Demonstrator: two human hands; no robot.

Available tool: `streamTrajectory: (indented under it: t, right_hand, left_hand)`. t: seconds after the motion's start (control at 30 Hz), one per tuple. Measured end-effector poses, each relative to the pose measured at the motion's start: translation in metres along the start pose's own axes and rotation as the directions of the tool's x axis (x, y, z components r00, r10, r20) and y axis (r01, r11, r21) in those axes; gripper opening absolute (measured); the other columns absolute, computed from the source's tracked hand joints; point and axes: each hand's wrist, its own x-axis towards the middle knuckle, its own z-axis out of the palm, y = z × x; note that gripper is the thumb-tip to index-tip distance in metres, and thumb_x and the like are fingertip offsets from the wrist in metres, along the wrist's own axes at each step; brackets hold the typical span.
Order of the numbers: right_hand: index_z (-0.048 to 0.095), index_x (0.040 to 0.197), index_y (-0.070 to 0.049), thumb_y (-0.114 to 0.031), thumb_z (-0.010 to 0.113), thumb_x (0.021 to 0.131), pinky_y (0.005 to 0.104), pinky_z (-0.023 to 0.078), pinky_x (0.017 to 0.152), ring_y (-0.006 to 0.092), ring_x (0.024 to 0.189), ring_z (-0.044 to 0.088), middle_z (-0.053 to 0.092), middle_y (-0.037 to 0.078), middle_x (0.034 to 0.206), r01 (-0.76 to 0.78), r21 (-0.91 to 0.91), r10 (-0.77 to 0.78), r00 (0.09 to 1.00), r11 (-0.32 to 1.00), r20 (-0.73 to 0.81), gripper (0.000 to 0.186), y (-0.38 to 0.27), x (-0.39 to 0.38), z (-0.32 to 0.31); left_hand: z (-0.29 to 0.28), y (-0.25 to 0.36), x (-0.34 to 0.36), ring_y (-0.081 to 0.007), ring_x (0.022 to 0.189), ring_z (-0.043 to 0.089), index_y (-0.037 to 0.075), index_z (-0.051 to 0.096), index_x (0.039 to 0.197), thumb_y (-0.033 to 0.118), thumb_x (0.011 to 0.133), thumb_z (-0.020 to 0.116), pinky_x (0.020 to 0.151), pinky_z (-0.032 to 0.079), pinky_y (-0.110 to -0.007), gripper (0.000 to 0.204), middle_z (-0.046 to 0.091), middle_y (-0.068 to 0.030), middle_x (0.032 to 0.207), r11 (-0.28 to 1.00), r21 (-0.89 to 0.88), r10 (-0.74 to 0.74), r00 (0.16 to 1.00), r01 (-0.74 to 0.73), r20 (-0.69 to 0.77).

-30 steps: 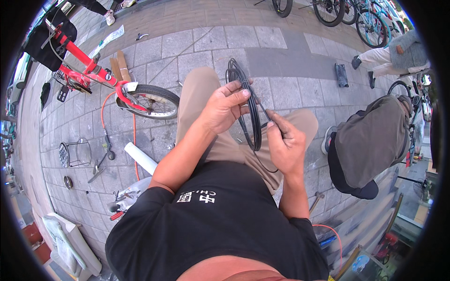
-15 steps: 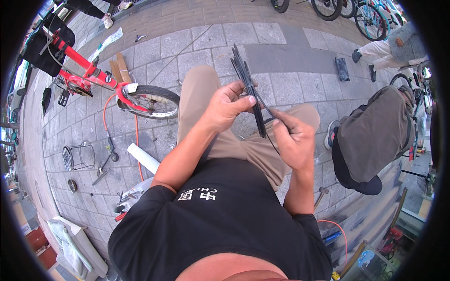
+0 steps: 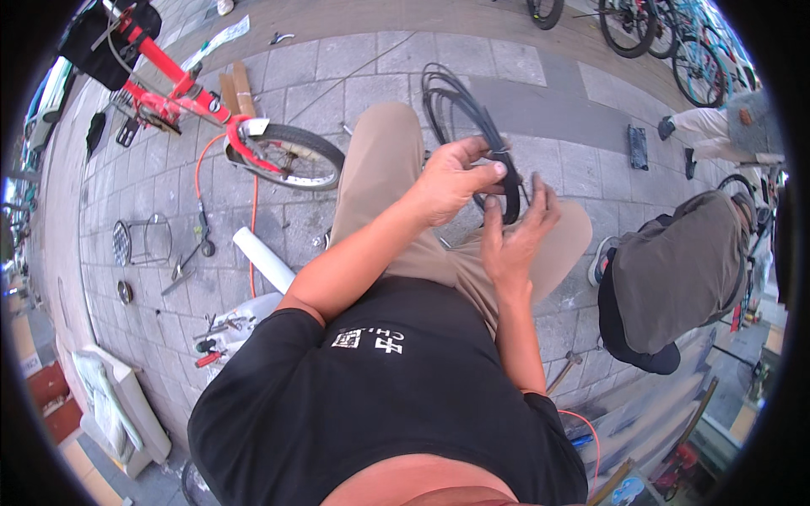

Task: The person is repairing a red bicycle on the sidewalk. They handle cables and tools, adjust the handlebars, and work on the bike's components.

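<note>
A coil of thin black cable [image 3: 456, 94] hangs over my lap, its long loops rising past my knee. My left hand [image 3: 460, 179] is closed round its bound middle, with the thumb pressed on the strands. At the lower end of the coil is my right hand [image 3: 516, 244], its thumb and fingers stretched up and spread on either side of the strands. A thin strand stands near the right fingertips. Whether those fingers touch the cable, I cannot tell.
A red bicycle [image 3: 188, 93] stands at the far left. Nearby are an orange hose [image 3: 255, 221], a white roll [image 3: 261, 260], a stool [image 3: 139, 240] and a hammer [image 3: 567, 368]. A crouching person [image 3: 675, 270] is on my right. Parked bicycles [image 3: 699, 72] line the far right.
The bundle has turned, so its looped shape now shows. My right hand has moved up from the loose strand, and its fingers have spread. The whole view has shifted slightly.
</note>
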Motion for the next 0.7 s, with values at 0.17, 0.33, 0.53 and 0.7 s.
streamTrajectory:
  t: [0.17, 0.33, 0.53, 0.7]
  right_hand:
    - [0.036, 0.156, 0.004, -0.020, 0.074, 0.095, 0.0471, 0.042, 0.112, 0.0388, 0.132, 0.051, 0.049, 0.025, 0.141, -0.075, 0.243, 0.047, 0.992, 0.967, 0.117, 0.075, 0.002, 0.015, 0.019]
    - [0.035, 0.157, 0.003, -0.010, 0.074, 0.094, 0.0445, 0.042, 0.113, 0.0321, 0.134, 0.052, 0.052, 0.022, 0.144, -0.326, 0.521, 0.261, 0.945, 0.789, 0.196, 0.075, -0.007, 0.014, 0.014]
    - [0.037, 0.155, 0.005, -0.006, 0.070, 0.096, 0.0371, 0.049, 0.106, 0.0288, 0.128, 0.059, 0.058, 0.020, 0.139, -0.387, 0.389, 0.262, 0.905, 0.836, 0.336, 0.068, -0.002, 0.012, 0.021]
    - [0.040, 0.151, 0.007, -0.006, 0.074, 0.095, 0.0370, 0.051, 0.106, 0.0282, 0.129, 0.061, 0.058, 0.021, 0.143, -0.168, 0.343, 0.131, 0.983, 0.924, 0.129, 0.066, 0.009, 0.003, 0.046]
  left_hand:
    - [0.004, -0.009, 0.003, -0.0161, 0.101, 0.070, -0.009, 0.064, 0.126, 0.007, 0.093, 0.070, 0.087, 0.059, -0.034, 0.037, 0.073, -0.0139, 0.109, 0.931, 0.366, -0.003, 1.000, 0.002, 0.001]
    - [0.001, 0.008, 0.015, -0.0167, 0.097, 0.070, -0.007, 0.061, 0.128, 0.006, 0.096, 0.071, 0.079, 0.059, -0.033, 0.036, 0.071, -0.0130, 0.108, 0.973, 0.222, 0.066, 0.997, -0.059, -0.028]
    - [-0.001, 0.025, 0.019, -0.0132, 0.090, 0.068, -0.004, 0.066, 0.115, 0.016, 0.097, 0.078, 0.072, 0.060, -0.032, 0.029, 0.067, -0.0078, 0.103, 0.990, -0.034, 0.128, 0.977, -0.136, -0.168]
    - [-0.008, 0.009, 0.009, -0.0125, 0.085, 0.067, -0.007, 0.068, 0.108, 0.020, 0.094, 0.081, 0.075, 0.058, -0.030, 0.033, 0.071, -0.0100, 0.089, 0.947, 0.301, 0.160, 0.978, -0.112, -0.137]
